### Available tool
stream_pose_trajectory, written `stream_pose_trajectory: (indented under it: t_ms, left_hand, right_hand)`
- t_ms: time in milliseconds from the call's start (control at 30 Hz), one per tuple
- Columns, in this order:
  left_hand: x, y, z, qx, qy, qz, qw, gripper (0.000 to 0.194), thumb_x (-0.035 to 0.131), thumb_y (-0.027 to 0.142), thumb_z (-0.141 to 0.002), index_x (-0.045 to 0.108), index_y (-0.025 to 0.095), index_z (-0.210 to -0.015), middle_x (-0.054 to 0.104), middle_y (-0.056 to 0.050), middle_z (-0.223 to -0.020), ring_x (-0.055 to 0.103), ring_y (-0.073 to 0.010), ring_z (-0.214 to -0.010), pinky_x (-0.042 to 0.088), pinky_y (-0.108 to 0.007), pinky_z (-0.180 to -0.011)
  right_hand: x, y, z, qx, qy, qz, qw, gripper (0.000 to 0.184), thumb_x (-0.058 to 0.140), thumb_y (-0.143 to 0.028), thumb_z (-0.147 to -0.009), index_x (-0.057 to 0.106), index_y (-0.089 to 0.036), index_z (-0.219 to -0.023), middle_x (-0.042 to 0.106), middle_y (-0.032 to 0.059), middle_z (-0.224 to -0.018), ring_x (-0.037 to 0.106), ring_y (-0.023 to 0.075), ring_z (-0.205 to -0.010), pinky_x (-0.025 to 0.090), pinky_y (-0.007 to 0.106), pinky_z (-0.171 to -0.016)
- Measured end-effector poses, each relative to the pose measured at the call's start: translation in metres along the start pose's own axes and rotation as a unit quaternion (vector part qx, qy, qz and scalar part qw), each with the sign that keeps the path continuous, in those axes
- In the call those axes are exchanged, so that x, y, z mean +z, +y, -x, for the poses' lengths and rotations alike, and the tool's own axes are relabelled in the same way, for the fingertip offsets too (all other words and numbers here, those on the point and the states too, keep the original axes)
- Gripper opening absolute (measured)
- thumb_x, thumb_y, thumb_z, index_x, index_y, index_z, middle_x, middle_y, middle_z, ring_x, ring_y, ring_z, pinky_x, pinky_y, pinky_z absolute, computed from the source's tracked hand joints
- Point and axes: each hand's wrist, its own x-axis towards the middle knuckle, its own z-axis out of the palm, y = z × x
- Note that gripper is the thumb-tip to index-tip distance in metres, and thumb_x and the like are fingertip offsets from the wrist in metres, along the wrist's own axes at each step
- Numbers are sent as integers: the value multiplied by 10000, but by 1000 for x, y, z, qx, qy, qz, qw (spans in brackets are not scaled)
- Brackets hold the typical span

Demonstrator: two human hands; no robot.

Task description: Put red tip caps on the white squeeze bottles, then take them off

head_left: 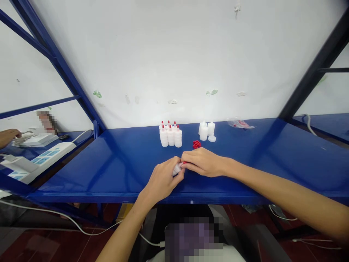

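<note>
My left hand [165,178] is closed around a small white squeeze bottle [176,169], tilted with its nozzle end toward the right. A red cap [184,162] is pinched in the fingertips of my right hand [203,161], at the tip of that bottle; whether it sits on the nozzle I cannot tell. Just beyond my right hand lies a cluster of small red caps [196,144]. Farther back, several white bottles with red tips [170,136] stand close together. To their right are a few white bottles without red tips [203,133] and a round white lid [212,138].
A clear plastic bag [240,124] with red pieces lies at the back right of the blue table [122,156]. Blue frame posts [61,65] rise at the left. Beyond them are a white power strip [45,160] and another person's hand [9,137].
</note>
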Motion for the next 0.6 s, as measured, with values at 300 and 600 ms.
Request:
stream_pose_trajectory:
  t_ms: [300, 600]
  left_hand:
    - [1, 1, 1, 19, 8, -58, 998, 127, 408, 246, -965, 506, 212, -892, 551, 10, -806, 494, -142, -672, 343, -267, -625]
    - [-1, 3, 2, 0, 16, -73, 997, 145, 393, 286, -986, 519, 227, -1025, 622, -3, -863, 583, -162, -726, 372, -269, -638]
  right_hand:
    - [0, -3, -3, 28, -14, -175, 984, 354, 302, -400, -1042, 446, -193, -795, 445, -30, -685, 389, 111, -594, 332, 267, -603]
    - [-34, 25, 12, 144, 64, -118, 980, 341, 306, -349, -1007, 319, -217, -694, 374, -32, -622, 340, 124, -572, 291, 296, -595]
